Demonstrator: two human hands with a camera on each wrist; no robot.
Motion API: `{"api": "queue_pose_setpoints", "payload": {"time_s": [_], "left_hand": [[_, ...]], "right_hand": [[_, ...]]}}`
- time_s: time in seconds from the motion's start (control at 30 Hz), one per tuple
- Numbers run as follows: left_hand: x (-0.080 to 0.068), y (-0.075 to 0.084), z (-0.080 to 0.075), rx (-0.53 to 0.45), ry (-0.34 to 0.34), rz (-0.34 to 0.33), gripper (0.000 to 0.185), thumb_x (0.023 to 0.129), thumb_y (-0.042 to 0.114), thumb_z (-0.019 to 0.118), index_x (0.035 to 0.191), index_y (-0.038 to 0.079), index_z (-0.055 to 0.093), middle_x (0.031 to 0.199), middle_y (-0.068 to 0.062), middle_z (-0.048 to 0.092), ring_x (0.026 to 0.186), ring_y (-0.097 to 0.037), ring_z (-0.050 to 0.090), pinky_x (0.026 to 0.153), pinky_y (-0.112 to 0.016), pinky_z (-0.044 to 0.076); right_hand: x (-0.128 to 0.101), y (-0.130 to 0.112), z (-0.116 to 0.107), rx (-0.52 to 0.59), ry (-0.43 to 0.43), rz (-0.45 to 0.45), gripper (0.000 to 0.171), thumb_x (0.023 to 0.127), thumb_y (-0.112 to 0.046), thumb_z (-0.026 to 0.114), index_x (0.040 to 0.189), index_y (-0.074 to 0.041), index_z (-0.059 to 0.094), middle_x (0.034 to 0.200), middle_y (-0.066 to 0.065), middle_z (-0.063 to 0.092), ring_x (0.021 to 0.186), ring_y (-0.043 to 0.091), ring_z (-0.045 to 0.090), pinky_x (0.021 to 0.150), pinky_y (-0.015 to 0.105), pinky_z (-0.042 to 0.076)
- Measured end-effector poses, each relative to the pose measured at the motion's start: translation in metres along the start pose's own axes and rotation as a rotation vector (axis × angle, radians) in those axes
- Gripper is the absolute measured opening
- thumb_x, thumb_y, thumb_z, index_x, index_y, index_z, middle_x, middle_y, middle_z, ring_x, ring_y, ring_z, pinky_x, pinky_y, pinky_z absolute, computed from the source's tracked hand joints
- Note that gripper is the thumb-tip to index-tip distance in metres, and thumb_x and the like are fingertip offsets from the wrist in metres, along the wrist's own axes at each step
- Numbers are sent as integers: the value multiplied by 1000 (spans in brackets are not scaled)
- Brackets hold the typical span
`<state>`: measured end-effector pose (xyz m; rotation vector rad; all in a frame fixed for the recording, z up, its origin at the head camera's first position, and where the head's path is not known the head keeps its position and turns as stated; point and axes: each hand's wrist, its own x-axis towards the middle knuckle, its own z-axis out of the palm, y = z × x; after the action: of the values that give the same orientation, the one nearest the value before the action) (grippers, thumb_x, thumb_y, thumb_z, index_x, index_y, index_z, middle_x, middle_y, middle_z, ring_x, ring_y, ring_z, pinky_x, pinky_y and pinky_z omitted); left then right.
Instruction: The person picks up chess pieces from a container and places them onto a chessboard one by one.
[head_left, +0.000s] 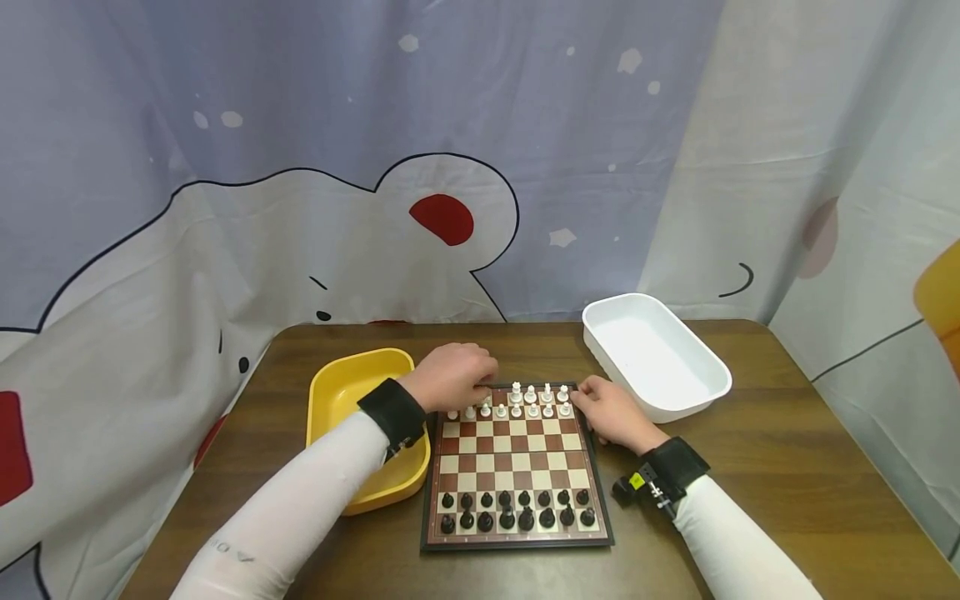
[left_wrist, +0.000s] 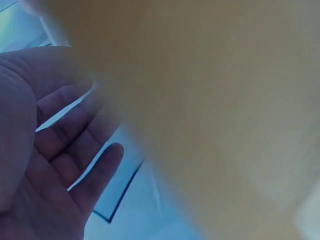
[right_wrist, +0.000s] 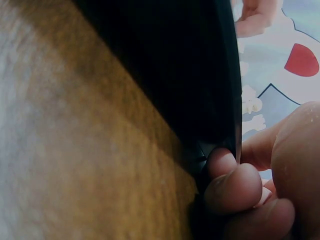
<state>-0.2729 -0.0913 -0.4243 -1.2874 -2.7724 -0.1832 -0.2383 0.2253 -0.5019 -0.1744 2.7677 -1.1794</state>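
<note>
A chessboard (head_left: 513,460) with brown and cream squares lies on the table. White chess pieces (head_left: 532,400) stand along its far side, and black chess pieces (head_left: 517,510) stand in two rows along the near side. My left hand (head_left: 454,377) reaches over the far left corner, covering some squares there. In the left wrist view its outer fingers (left_wrist: 100,172) bend loosely; a tan blur hides the thumb side, so whether it holds a piece is unclear. My right hand (head_left: 617,414) is at the far right corner, its fingertips (right_wrist: 235,187) gripping the board's dark edge (right_wrist: 200,75).
A yellow tray (head_left: 330,400) stands left of the board, beneath my left forearm. At the back right is a white tray (head_left: 652,354), close behind my right hand. The wooden table (head_left: 780,450) ends at a printed curtain (head_left: 300,242).
</note>
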Motion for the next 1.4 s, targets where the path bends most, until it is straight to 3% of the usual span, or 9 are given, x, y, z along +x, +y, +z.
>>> {"api": "queue_pose_setpoints", "payload": {"time_s": [0.23, 0.37, 0.53, 0.93, 1.17, 1.4], "left_hand": [[-15, -9, -21, -66, 92, -35, 10, 104, 22, 80, 112, 16, 82, 102, 2, 73, 93, -17, 65, 81, -35, 58], [-33, -21, -29, -119, 140, -74, 13, 104, 23, 80, 113, 14, 81, 104, 1, 73, 93, -17, 67, 81, -36, 58], [-61, -36, -36, -198, 152, -155, 14, 103, 23, 81, 114, 14, 79, 103, 3, 73, 92, -17, 67, 81, -37, 58], [-112, -60, -28, -208, 99, -264, 11, 103, 23, 81, 112, 16, 80, 98, 6, 72, 89, -16, 65, 79, -37, 57], [-129, -64, -21, -240, 51, -277, 16, 102, 22, 83, 113, 12, 81, 95, 8, 71, 84, -12, 62, 79, -36, 57], [-144, -60, -17, -257, 6, -302, 11, 100, 25, 85, 105, 17, 81, 89, 12, 68, 78, -8, 58, 75, -32, 53]], "right_hand": [[0, 0, -1, -1, 0, -1, 25, 116, -28, 55, 114, -4, 63, 69, 8, 60, 43, 19, 54, 44, 34, 45], [0, 0, -2, -1, 4, -1, 25, 116, -27, 55, 114, -4, 63, 68, 8, 60, 43, 20, 54, 44, 34, 45], [1, 1, -2, -6, 5, 5, 25, 116, -28, 55, 114, -4, 63, 68, 8, 61, 43, 19, 54, 44, 34, 45], [-2, 1, -1, 7, 8, 12, 25, 116, -28, 55, 113, -4, 63, 68, 8, 61, 42, 19, 53, 44, 34, 44], [-1, 0, -2, 5, 18, 12, 24, 116, -27, 55, 113, -5, 63, 70, 8, 61, 43, 19, 53, 44, 35, 45], [0, 0, 0, 2, 9, 10, 24, 116, -28, 56, 112, -6, 63, 69, 8, 61, 43, 19, 54, 44, 35, 45]]}}
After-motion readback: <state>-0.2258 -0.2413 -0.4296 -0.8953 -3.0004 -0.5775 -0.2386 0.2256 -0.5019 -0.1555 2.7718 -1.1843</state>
